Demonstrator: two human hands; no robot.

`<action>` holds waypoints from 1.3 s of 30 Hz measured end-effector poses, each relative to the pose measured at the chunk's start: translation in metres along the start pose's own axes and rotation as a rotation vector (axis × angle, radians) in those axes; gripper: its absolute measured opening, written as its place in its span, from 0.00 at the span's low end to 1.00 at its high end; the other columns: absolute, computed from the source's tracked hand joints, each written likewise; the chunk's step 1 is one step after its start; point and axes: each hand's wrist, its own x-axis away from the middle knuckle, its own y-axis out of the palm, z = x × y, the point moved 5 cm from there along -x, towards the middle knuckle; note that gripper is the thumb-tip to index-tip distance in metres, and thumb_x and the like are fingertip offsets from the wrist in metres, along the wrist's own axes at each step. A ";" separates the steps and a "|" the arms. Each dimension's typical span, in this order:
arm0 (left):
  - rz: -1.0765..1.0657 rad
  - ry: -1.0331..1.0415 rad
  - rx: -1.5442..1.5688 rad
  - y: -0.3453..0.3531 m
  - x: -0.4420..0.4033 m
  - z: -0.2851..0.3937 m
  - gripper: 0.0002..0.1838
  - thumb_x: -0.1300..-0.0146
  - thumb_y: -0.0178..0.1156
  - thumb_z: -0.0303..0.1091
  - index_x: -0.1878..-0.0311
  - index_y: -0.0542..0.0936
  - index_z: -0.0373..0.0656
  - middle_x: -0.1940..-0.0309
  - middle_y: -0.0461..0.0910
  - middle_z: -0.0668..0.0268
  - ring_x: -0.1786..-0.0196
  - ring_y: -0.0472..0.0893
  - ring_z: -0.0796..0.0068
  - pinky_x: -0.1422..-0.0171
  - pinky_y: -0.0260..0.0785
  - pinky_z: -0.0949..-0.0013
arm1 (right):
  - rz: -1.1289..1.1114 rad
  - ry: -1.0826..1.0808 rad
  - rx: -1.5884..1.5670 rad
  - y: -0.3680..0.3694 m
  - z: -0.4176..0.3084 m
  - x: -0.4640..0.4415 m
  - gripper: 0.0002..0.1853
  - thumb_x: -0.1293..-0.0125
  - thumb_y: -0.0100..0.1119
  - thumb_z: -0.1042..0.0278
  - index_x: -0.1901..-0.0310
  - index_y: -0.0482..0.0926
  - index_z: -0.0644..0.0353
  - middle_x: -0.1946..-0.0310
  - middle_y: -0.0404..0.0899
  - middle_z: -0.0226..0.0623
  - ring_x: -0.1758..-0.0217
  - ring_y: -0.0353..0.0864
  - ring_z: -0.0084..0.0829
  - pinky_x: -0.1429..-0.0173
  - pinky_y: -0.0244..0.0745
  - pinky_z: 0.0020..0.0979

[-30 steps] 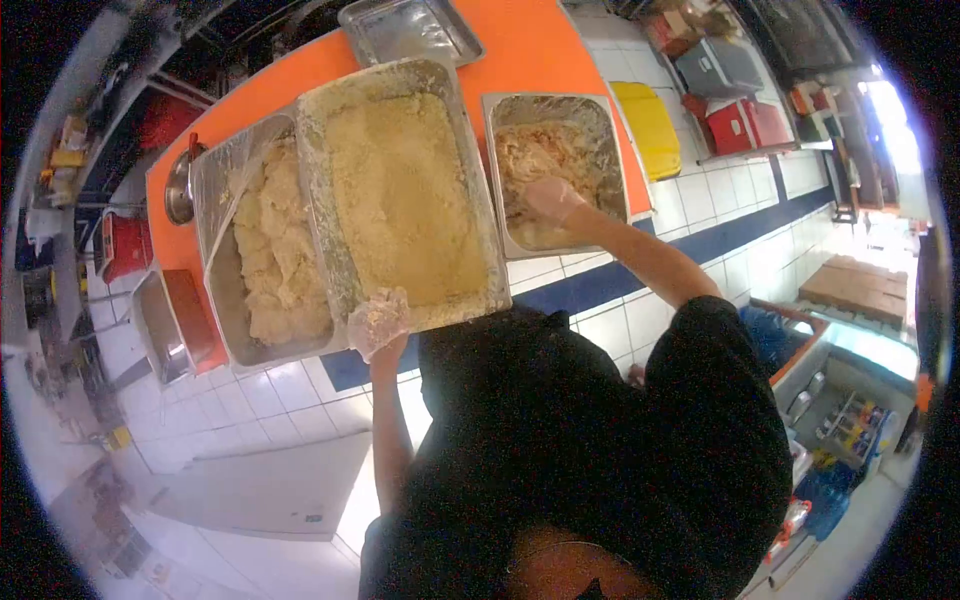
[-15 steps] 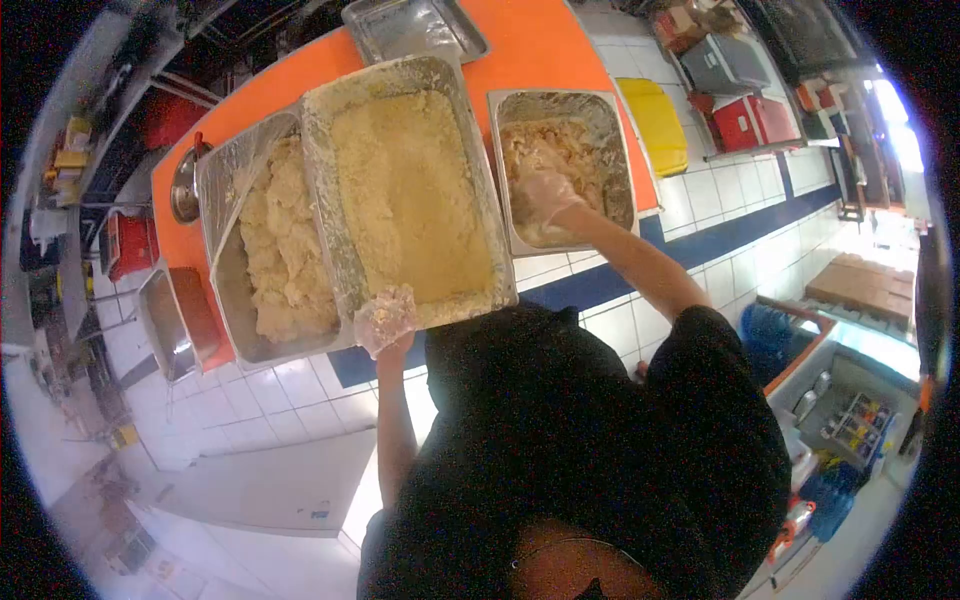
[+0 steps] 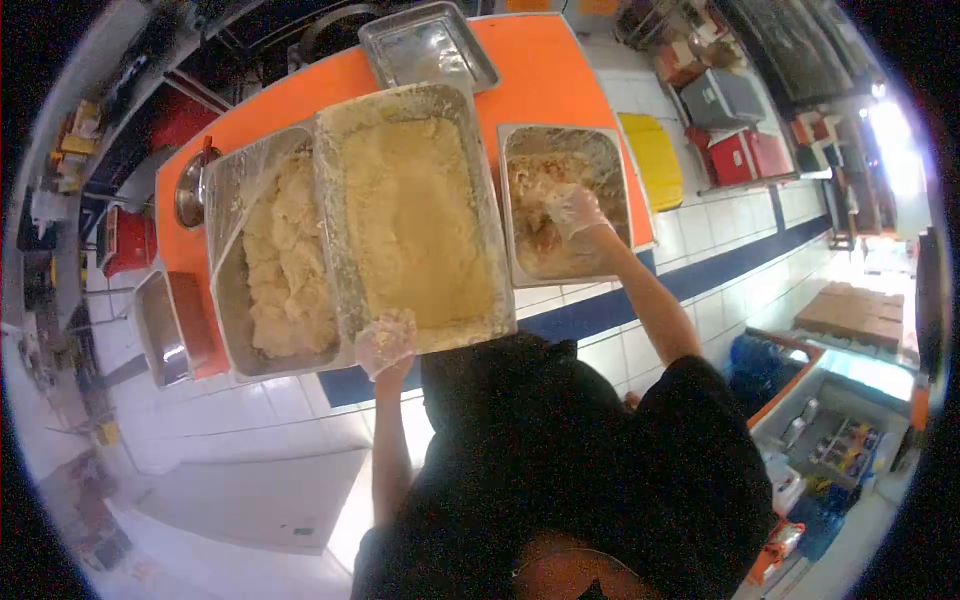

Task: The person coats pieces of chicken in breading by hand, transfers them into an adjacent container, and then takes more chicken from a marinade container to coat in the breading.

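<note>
A large tray [image 3: 505,300] of pale yellow crumbly flour lies in the middle of the orange table. My left hand [image 3: 387,343], in a clear glove crusted with batter, rests at its near left corner; its fingers are too blurred to read. To the right is a smaller metal pan [image 3: 508,150] with wet, reddish-white pieces. Over that pan is my gloved right hand [image 3: 578,212], its fingertips at the mixture; whether it grips a piece cannot be made out. Coated pale pieces [image 3: 285,260] fill a plastic-draped tray [image 3: 232,330] on the left.
An empty metal tray [image 3: 425,50] lies at the table's far edge. A round metal bowl [image 3: 190,190] and another metal container [image 3: 160,325] are at the left. A yellow object [image 3: 652,160] stands beyond the right edge, near red and grey coolers [image 3: 722,98].
The view has shifted, so the table sits lower. My right hand has lifted somewhat out of the mixture in the right pan. My left hand stays at the flour tray's corner.
</note>
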 end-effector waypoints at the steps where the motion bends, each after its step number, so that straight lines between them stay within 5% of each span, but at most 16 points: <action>1: 0.003 0.181 -0.221 0.010 0.002 -0.002 0.13 0.34 0.60 0.50 0.63 0.84 0.52 0.71 0.84 0.66 0.67 0.85 0.59 0.61 0.77 0.54 | 0.147 -0.078 -0.331 0.002 0.027 -0.008 0.31 0.42 0.68 0.49 0.41 0.78 0.61 0.50 0.83 0.52 0.48 0.84 0.49 0.47 0.81 0.48; 5: 0.035 0.149 -0.232 -0.007 -0.005 0.010 0.13 0.34 0.60 0.50 0.65 0.84 0.52 0.74 0.83 0.67 0.71 0.84 0.59 0.65 0.76 0.56 | 0.216 0.035 -0.257 -0.042 -0.006 0.015 0.33 0.40 0.66 0.43 0.41 0.78 0.59 0.50 0.83 0.49 0.48 0.84 0.47 0.46 0.80 0.47; 8: -0.053 0.188 -0.248 0.011 -0.002 -0.002 0.13 0.35 0.61 0.50 0.64 0.84 0.53 0.71 0.84 0.66 0.69 0.84 0.60 0.64 0.76 0.57 | 0.303 -0.262 0.657 -0.037 -0.004 0.011 0.31 0.35 0.62 0.42 0.41 0.78 0.59 0.51 0.84 0.45 0.48 0.84 0.46 0.46 0.79 0.46; 11: -0.026 0.188 -0.204 0.017 0.000 -0.006 0.12 0.36 0.63 0.48 0.63 0.85 0.52 0.70 0.84 0.65 0.67 0.84 0.59 0.62 0.77 0.58 | 0.069 0.041 0.233 -0.070 -0.032 0.013 0.25 0.29 0.57 0.46 0.41 0.77 0.59 0.50 0.83 0.42 0.47 0.83 0.43 0.44 0.77 0.46; 14: 0.059 0.228 -0.161 0.014 0.004 -0.004 0.11 0.38 0.65 0.47 0.64 0.85 0.51 0.69 0.85 0.66 0.67 0.84 0.60 0.61 0.77 0.58 | 0.267 -0.305 0.617 -0.117 -0.098 0.045 0.19 0.28 0.56 0.54 0.44 0.78 0.59 0.51 0.82 0.43 0.49 0.82 0.41 0.47 0.77 0.46; 17: 0.211 0.181 0.019 0.001 0.003 0.000 0.09 0.40 0.67 0.44 0.64 0.85 0.51 0.67 0.85 0.66 0.66 0.84 0.59 0.61 0.77 0.58 | 0.249 0.079 0.121 -0.143 -0.055 0.020 0.29 0.34 0.61 0.51 0.37 0.74 0.61 0.46 0.80 0.52 0.41 0.79 0.50 0.39 0.74 0.45; 19: -0.010 0.156 -0.053 0.001 -0.003 0.002 0.07 0.39 0.65 0.42 0.64 0.85 0.51 0.66 0.85 0.65 0.65 0.84 0.60 0.60 0.77 0.58 | 0.452 -0.077 0.356 -0.172 -0.081 0.018 0.23 0.35 0.64 0.55 0.44 0.77 0.61 0.53 0.83 0.49 0.48 0.83 0.49 0.47 0.79 0.43; 23: 0.057 0.270 -0.138 -0.018 -0.008 0.021 0.05 0.39 0.63 0.40 0.66 0.83 0.52 0.68 0.83 0.66 0.66 0.84 0.60 0.61 0.77 0.58 | 0.666 -0.148 0.355 -0.185 -0.108 0.018 0.16 0.39 0.65 0.63 0.52 0.81 0.61 0.55 0.84 0.49 0.51 0.85 0.49 0.46 0.80 0.44; 24: 0.030 0.275 -0.210 -0.018 -0.010 0.024 0.05 0.40 0.62 0.40 0.67 0.83 0.52 0.69 0.83 0.67 0.66 0.84 0.61 0.62 0.77 0.58 | 0.535 -0.347 0.538 -0.150 -0.092 0.003 0.12 0.40 0.65 0.65 0.56 0.82 0.60 0.58 0.84 0.48 0.54 0.85 0.47 0.46 0.80 0.44; 26: -0.001 0.283 -0.281 -0.017 -0.011 0.024 0.04 0.40 0.62 0.39 0.68 0.82 0.53 0.70 0.82 0.67 0.67 0.84 0.62 0.63 0.77 0.57 | 0.139 -0.405 0.770 -0.101 -0.107 0.009 0.09 0.42 0.62 0.69 0.60 0.84 0.58 0.62 0.85 0.43 0.56 0.85 0.43 0.45 0.80 0.44; 28: -0.015 0.260 -0.228 -0.014 -0.009 0.021 0.06 0.39 0.60 0.42 0.66 0.83 0.55 0.68 0.83 0.67 0.66 0.85 0.62 0.63 0.77 0.55 | -0.251 -0.222 0.782 -0.056 -0.135 0.038 0.09 0.42 0.60 0.69 0.60 0.84 0.56 0.63 0.85 0.40 0.56 0.85 0.40 0.45 0.79 0.43; 34: 0.084 0.313 -0.263 0.010 0.005 0.000 0.09 0.37 0.60 0.45 0.66 0.83 0.53 0.68 0.83 0.67 0.63 0.85 0.60 0.60 0.76 0.50 | 0.072 -0.701 0.642 0.064 -0.036 0.024 0.09 0.37 0.57 0.65 0.58 0.83 0.53 0.62 0.85 0.40 0.56 0.85 0.42 0.54 0.81 0.43; 35: 0.077 0.315 -0.266 0.007 0.006 0.000 0.09 0.37 0.60 0.45 0.66 0.83 0.53 0.68 0.83 0.67 0.63 0.85 0.60 0.60 0.76 0.50 | -0.021 -0.598 0.596 0.042 -0.058 0.035 0.10 0.36 0.57 0.63 0.57 0.82 0.54 0.60 0.85 0.42 0.54 0.85 0.44 0.52 0.80 0.44; 37: -0.156 0.258 -0.327 0.009 0.006 -0.002 0.15 0.41 0.62 0.43 0.50 0.86 0.59 0.54 0.85 0.67 0.55 0.83 0.57 0.54 0.74 0.49 | -0.210 -0.427 0.562 0.009 -0.100 0.056 0.10 0.36 0.57 0.65 0.56 0.83 0.57 0.58 0.85 0.41 0.50 0.83 0.42 0.46 0.78 0.43; 39: -0.107 0.258 -0.275 0.021 0.009 -0.011 0.14 0.39 0.62 0.44 0.52 0.86 0.58 0.55 0.86 0.67 0.56 0.83 0.57 0.54 0.74 0.50 | -0.391 -0.256 0.537 0.004 -0.096 0.067 0.11 0.36 0.57 0.66 0.56 0.83 0.61 0.57 0.85 0.41 0.46 0.82 0.40 0.40 0.76 0.41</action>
